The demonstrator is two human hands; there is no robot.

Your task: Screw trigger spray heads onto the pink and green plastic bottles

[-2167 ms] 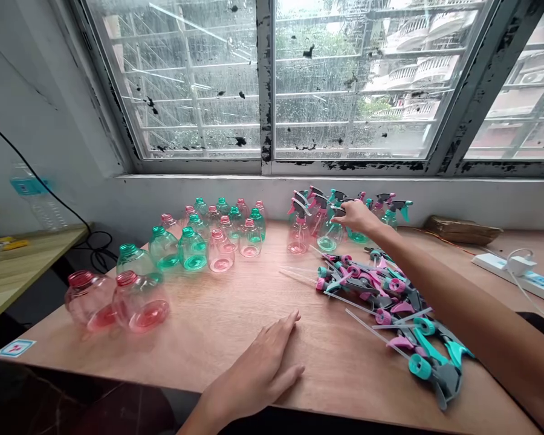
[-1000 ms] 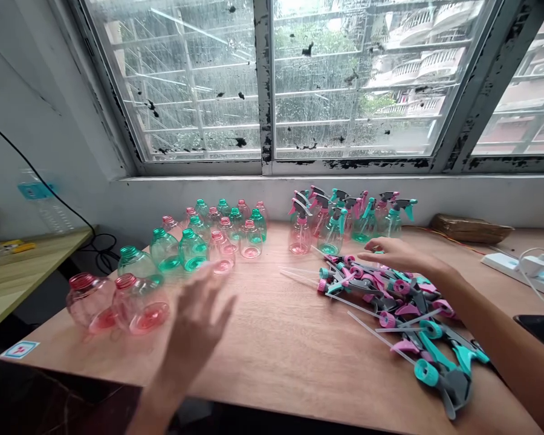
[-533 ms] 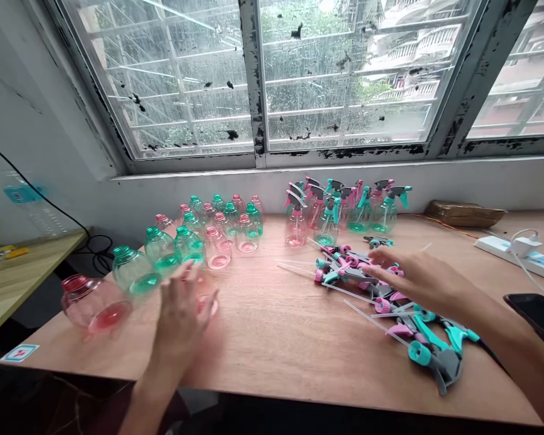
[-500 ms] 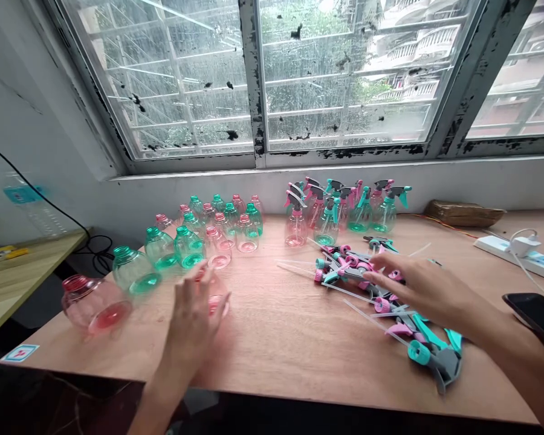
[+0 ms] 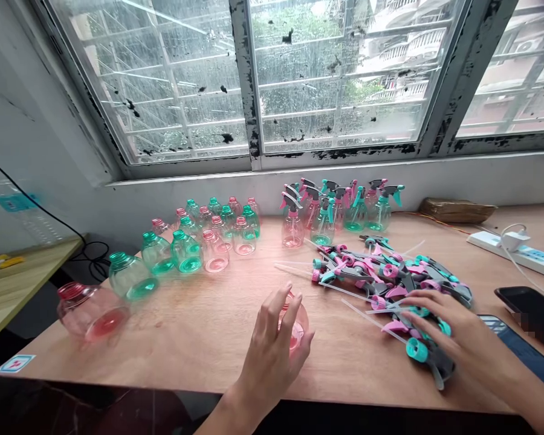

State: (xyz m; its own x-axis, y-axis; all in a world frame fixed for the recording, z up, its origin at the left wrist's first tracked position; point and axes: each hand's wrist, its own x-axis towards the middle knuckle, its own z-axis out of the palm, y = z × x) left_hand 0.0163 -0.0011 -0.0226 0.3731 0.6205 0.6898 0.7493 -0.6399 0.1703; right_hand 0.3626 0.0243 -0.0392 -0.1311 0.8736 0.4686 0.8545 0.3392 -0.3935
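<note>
My left hand [image 5: 276,341] is closed round a clear pink bottle [image 5: 298,323] with no spray head on it, over the front middle of the table. The hand hides the bottle's left side. On the right, my right hand [image 5: 442,320] reaches over a heap of trigger spray heads [image 5: 381,269] in pink, teal and grey with thin clear tubes. Its fingers are stretched out and apart, touching or just above the heads. A teal and grey spray head [image 5: 435,356] lies at the heap's front edge, partly under this hand.
Several open pink and green bottles [image 5: 190,251] stand at the left. Bottles fitted with spray heads [image 5: 335,211] stand by the wall. Right of the heap are two phones [image 5: 532,317], a white power strip [image 5: 517,254] and a wooden block [image 5: 457,210].
My left hand has carried the pink bottle rightward, away from the group of bottles. My right hand has come from the heap's middle to its front right.
</note>
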